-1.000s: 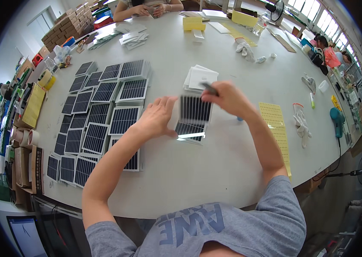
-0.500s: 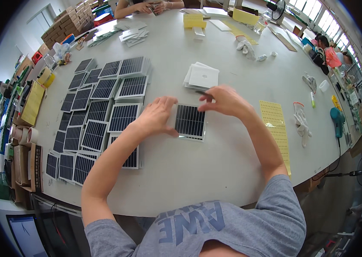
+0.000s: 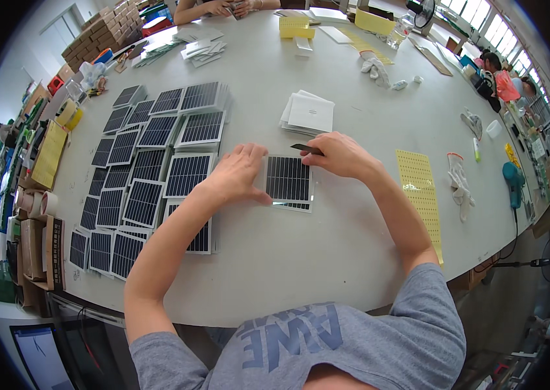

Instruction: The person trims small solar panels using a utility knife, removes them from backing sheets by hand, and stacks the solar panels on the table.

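Note:
A small solar panel (image 3: 288, 181) with dark cells and white borders lies flat in front of me. My left hand (image 3: 239, 174) is at its left edge, thumb and fingers spread apart, with nothing visible between them. At the panel's upper right corner my right hand (image 3: 340, 155) is closed around a thin, dark, pointed tool (image 3: 306, 149), whose tip points left. The tool's exact kind is unclear, and the fingers cover its rear part. A short stack of white square plates (image 3: 309, 112) sits just beyond the panel.
Stacks of solar panels (image 3: 151, 156) fill the table's left side. To the right lie a yellow perforated sheet (image 3: 420, 195), a white glove (image 3: 460, 185) and a teal hand tool (image 3: 513, 182) with a cord. Across the table, another person's hands (image 3: 230, 8) handle something small.
My right hand has turned slightly, and the dark tool now shows more clearly, pointing left above the panel's top edge. My left hand has barely moved.

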The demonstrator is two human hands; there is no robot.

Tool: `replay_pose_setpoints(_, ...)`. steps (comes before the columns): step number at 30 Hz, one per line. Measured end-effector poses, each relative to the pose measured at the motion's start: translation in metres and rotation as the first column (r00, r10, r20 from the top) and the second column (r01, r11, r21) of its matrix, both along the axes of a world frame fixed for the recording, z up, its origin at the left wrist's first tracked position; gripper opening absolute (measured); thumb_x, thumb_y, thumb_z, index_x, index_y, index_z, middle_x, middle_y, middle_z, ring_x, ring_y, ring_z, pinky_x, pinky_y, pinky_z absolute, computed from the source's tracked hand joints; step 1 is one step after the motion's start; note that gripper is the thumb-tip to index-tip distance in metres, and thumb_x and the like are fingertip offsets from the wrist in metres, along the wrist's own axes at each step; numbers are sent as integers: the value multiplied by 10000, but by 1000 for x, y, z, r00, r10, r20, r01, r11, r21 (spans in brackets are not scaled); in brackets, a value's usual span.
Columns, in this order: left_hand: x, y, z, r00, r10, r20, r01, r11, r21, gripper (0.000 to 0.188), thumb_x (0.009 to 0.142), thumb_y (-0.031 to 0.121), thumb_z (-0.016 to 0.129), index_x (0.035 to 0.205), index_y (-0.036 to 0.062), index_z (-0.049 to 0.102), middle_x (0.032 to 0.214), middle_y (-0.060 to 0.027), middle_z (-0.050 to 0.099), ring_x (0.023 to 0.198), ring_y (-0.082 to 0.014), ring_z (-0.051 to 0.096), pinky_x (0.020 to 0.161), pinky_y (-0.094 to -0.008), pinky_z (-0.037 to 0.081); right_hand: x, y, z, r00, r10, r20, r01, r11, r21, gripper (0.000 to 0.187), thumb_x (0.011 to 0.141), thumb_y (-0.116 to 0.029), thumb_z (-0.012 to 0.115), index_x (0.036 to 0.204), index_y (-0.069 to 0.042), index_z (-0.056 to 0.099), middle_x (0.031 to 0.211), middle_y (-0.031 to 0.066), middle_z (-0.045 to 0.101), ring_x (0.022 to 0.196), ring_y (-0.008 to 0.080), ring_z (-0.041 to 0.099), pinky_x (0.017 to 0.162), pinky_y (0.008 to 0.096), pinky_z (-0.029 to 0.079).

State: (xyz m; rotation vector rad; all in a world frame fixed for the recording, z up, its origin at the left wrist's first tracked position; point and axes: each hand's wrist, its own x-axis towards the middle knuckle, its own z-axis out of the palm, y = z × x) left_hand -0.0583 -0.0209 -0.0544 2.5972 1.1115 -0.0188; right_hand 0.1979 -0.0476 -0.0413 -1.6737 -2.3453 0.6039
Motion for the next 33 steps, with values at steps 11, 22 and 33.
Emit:
replay_pose_setpoints(11, -5, 7, 2, 989, -63, 134, 83, 985, -152, 973, 650, 366, 866, 1416, 18, 377, 1467, -198, 360, 1401, -383, 311, 1181, -426, 276, 15, 1, 39, 830, -193, -524, 314, 937, 152, 141, 893, -123, 706, 954, 3, 690, 777, 32, 603, 597, 102, 571, 553, 280, 479)
replay_pose_setpoints(22, 9, 3, -12, 967, 81, 240, -25, 973, -229, 886, 657, 273, 865, 1382, 54, 406, 1401, -167, 381, 1341, -367, 361, 1130, -416, 348, 27, 22, 14, 916, -28, -401, 287, 743, 604, 195, 921, -171, 690, 1067, -46, 727, 874, 34, 598, 628, 115, 502, 609, 268, 471)
replay_pose_setpoints(33, 27, 14, -9, 981, 79, 178, -52, 987, -151, 774, 660, 277, 877, 1291, 22, 508, 1367, -182, 411, 1353, -350, 350, 1124, -419, 350, 39, 19, 25, 609, -121, -784, 322, 941, 104, 276, 990, -246, 608, 1080, 0, 695, 734, -17, 567, 563, 53, 489, 522, 221, 441)
